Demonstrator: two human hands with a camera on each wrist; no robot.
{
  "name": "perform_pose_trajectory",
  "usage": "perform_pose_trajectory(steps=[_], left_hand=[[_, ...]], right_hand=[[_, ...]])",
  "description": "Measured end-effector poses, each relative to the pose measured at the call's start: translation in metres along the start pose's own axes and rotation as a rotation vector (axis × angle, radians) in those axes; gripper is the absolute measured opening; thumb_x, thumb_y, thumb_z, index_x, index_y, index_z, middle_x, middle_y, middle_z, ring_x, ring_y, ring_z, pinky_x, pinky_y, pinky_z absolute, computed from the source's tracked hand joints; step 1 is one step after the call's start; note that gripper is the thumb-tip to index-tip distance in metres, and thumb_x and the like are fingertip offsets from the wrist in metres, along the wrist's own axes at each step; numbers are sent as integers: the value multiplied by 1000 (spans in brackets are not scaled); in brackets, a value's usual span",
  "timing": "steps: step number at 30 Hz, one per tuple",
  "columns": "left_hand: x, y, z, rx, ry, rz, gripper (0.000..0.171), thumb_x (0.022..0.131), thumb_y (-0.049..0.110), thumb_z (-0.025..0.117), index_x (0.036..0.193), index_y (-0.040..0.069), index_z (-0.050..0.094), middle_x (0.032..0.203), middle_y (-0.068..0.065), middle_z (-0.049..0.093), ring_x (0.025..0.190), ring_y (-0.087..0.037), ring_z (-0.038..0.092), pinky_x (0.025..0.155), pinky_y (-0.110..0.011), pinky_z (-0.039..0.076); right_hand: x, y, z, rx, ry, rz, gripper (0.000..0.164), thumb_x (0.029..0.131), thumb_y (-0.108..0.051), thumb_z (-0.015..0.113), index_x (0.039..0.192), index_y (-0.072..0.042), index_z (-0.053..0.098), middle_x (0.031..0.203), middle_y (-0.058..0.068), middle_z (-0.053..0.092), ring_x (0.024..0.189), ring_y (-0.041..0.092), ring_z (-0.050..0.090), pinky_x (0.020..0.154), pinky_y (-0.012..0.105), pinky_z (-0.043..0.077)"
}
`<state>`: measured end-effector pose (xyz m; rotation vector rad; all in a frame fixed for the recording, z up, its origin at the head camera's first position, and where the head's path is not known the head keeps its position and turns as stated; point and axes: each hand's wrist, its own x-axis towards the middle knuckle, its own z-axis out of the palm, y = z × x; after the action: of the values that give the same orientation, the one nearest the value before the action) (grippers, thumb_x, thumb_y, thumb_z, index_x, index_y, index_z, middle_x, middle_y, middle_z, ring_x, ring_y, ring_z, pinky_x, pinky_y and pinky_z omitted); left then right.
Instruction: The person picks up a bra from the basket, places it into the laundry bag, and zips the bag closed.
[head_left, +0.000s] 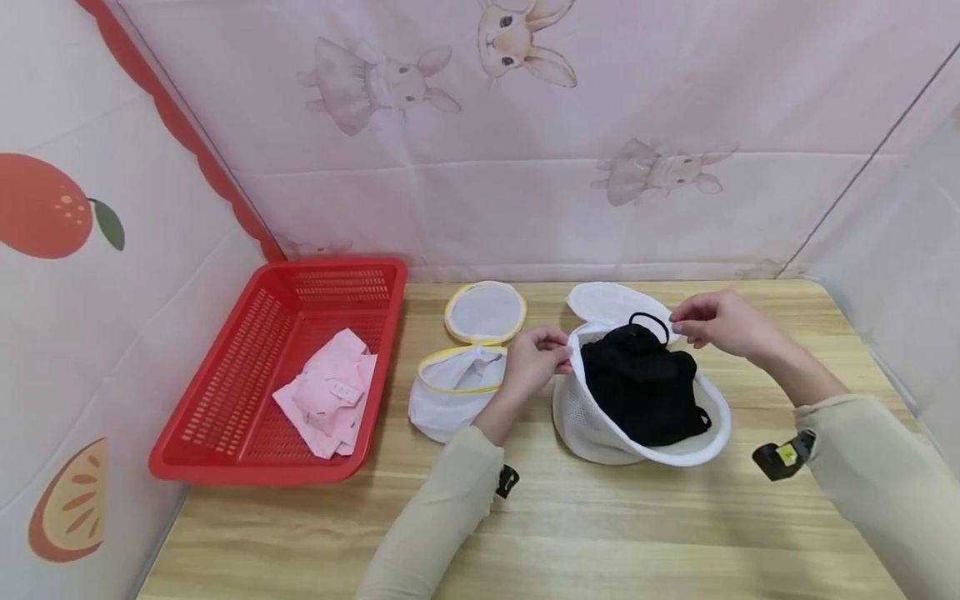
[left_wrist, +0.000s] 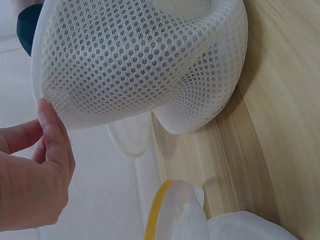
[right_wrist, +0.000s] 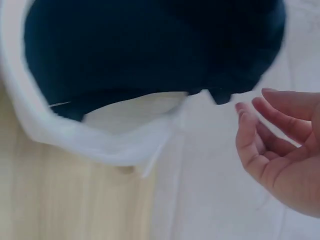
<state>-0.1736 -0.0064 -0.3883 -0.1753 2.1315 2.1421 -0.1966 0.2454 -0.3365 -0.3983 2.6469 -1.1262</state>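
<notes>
A white mesh laundry bag (head_left: 600, 429) stands with its mouth wide, its round lid (head_left: 611, 302) folded back behind. Stuffed into it is a black garment (head_left: 637, 387) with thin loops, one sticking up at the top. My left hand (head_left: 534, 360) pinches the bag's rim on the left side; the left wrist view shows the fingertips at the zipped edge of the mesh (left_wrist: 120, 65). Beside the upper loop, my right hand (head_left: 712, 321) hovers with its fingers loosely bent. In the right wrist view a gap shows between that hand's thumb and the black cloth (right_wrist: 150, 50).
Left of the bag sits a smaller white mesh bag (head_left: 442, 412) with yellow trim, its lid (head_left: 486, 311) flipped back. A red plastic basket (head_left: 262, 475) farther left contains folded pink clothing (head_left: 330, 392). Printed fabric walls (head_left: 480, 217) enclose the wooden table (head_left: 570, 533).
</notes>
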Motion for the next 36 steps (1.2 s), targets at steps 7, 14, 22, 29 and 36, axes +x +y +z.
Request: perform_pose_trajectory(steps=[7,14,22,29,36], left_hand=[[0,0,2,12,-3,17,9,77,-13,62,85,-9,62,68,-6,56,52,-9,54,54,-25,54],[0,0,3,9,-6,21,9,77,-13,62,85,-10,62,68,-6,56,52,-9,54,54,-25,54],[0,-2,3,2,4,12,9,77,-13,62,85,-9,62,68,-6,56,51,-9,54,54,-25,54],[0,-1,1,10,24,-26,9,78,-11,62,86,-6,62,72,-6,56,53,-10,55,55,-25,54],[1,-3,-1,8,26,-49,10,78,-10,62,87,-6,63,74,-8,57,54,-10,55,56,-25,54]], right_hand=[[5,12,12,34,-13,41,27,87,-8,60,102,14,56,83,15,64,60,10,56,59,28,52],[9,9,13,112,-12,59,30,85,-1,59,108,17,51,85,15,65,63,9,58,58,26,51],[-2,-3,10,115,44,-30,20,82,7,57,101,14,58,78,10,63,61,8,54,55,22,47],[-24,-24,15,-16,-2,-288,15,82,1,63,96,2,67,83,8,66,66,5,58,55,21,48],[-32,-18,29,-92,-75,-449,22,73,-5,75,94,-4,67,81,-5,61,69,3,54,57,21,47]])
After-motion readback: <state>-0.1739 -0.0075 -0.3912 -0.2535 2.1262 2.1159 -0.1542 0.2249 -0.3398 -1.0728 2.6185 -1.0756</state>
